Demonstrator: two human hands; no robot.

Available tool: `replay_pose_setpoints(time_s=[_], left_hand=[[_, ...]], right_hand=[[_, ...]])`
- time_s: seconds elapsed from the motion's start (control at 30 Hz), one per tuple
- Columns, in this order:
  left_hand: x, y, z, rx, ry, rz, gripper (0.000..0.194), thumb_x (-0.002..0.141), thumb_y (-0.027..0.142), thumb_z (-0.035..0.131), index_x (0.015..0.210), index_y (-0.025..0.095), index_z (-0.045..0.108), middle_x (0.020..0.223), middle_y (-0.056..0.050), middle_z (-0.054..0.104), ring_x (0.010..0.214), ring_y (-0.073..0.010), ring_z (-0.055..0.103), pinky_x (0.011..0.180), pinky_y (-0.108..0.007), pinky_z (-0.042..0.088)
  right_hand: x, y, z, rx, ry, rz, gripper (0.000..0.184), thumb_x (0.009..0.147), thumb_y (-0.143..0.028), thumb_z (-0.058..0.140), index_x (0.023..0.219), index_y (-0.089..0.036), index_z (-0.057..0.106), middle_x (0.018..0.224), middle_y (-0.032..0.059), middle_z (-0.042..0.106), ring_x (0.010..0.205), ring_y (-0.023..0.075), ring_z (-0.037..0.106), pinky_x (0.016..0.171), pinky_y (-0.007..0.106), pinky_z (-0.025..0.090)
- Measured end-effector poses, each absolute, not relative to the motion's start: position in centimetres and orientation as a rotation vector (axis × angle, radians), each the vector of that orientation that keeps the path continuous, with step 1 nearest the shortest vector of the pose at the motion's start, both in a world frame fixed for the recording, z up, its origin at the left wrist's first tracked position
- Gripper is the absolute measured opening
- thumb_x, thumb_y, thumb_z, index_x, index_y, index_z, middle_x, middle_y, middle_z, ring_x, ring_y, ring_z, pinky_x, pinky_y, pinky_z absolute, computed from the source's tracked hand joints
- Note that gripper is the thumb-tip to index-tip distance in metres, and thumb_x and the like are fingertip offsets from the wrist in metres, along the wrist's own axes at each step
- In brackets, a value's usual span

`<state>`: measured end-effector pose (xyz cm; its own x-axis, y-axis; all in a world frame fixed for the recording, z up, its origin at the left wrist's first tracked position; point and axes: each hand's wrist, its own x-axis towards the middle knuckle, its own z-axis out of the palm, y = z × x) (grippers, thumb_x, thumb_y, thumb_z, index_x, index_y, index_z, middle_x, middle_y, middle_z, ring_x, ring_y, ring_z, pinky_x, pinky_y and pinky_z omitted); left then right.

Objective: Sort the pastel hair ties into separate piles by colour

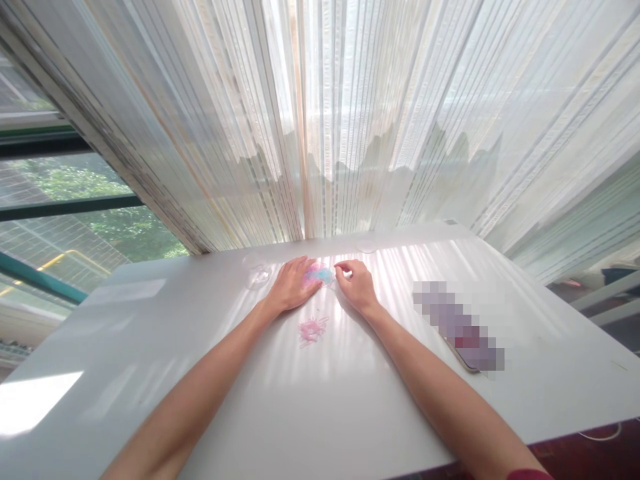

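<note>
A small heap of pink, purple and light-blue strands (321, 274) lies on the white table, too small to tell its kind. My left hand (295, 285) rests flat beside it, fingers stretched out and partly covering its left side. Just right of the heap, my right hand (356, 283) is closed, thumb and forefinger pinched together. Whatever is between those fingertips is too small to make out. Nearer to me, between my forearms, sits a separate loose pile of thin pink strands (313, 330).
Left of my left hand stands a clear, see-through container (259, 275). A phone-like object (463, 353), mostly blurred out, lies to the right on the white table (310, 413). Striped sheer curtains (320, 120) hang at the table's far edge, with a window (75, 200) at left.
</note>
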<state>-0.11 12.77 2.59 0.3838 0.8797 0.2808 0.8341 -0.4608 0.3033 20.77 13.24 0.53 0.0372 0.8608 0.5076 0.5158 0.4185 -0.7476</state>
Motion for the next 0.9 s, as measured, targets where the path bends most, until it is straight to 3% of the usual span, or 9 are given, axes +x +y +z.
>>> replay_pose_setpoints(time_s=[0.3, 0.5, 0.9], left_hand=[[-0.5, 12.6, 2.8, 2.564, 1.473, 0.598, 0.078, 0.084, 0.061, 0.069, 0.148, 0.025, 0.047, 0.155, -0.014, 0.046, 0.144, -0.0357, 0.040, 0.121, -0.054, 0.031], [0.4, 15.5, 2.3, 2.572, 1.481, 0.622, 0.073, 0.086, 0.059, 0.067, 0.144, 0.017, 0.052, 0.152, -0.018, 0.049, 0.141, -0.0366, 0.044, 0.119, -0.053, 0.033], [-0.5, 15.5, 3.7, 2.548, 1.386, 0.781, 0.056, 0.083, 0.048, 0.074, 0.131, 0.023, 0.064, 0.141, -0.011, 0.058, 0.134, -0.0306, 0.050, 0.118, -0.046, 0.038]], right_hand=[[21.0, 13.7, -0.2, -1.263, -1.562, 0.377, 0.024, 0.089, -0.020, 0.051, 0.101, -0.019, 0.071, 0.101, 0.0113, 0.071, 0.100, 0.0272, 0.062, 0.093, 0.043, 0.051], [20.8, 13.6, -0.3, -1.258, -1.590, 0.359, 0.030, 0.088, -0.013, 0.046, 0.104, -0.019, 0.071, 0.103, 0.0112, 0.070, 0.103, 0.0270, 0.061, 0.098, 0.044, 0.050], [20.9, 13.7, -0.6, -1.271, -1.587, 0.408, 0.025, 0.088, -0.018, 0.053, 0.105, -0.018, 0.070, 0.104, 0.0122, 0.068, 0.105, 0.0273, 0.060, 0.094, 0.043, 0.056]])
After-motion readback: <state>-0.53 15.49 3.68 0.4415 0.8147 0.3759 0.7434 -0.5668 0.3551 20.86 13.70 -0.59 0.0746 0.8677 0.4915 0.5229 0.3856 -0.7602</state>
